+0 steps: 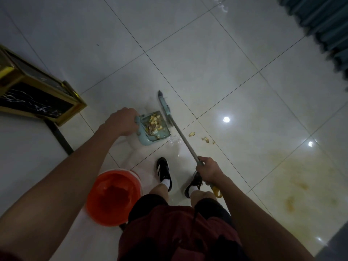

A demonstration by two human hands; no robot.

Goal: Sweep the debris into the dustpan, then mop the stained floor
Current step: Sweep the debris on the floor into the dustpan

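A light blue dustpan [163, 136] rests on the white tile floor, holding a heap of yellow and brown debris [154, 123]. My left hand [122, 121] grips its handle at the left side. My right hand [208, 169] holds the metal pole of a broom [183, 137], whose blue head [164, 105] lies just right of the pan. A few yellow scraps [192, 134] and a crumpled clear wrapper [174, 140] lie on the floor beside the pole. A wide yellowish stain [293, 178] spreads over the tiles at the right.
An orange bucket [113, 196] stands by my left leg. A black-and-gold marble stand [35, 97] sits at the left with a dark floor strip below it. A teal curtain [327, 25] hangs at the top right. My feet in black shoes [163, 171] are below the pan.
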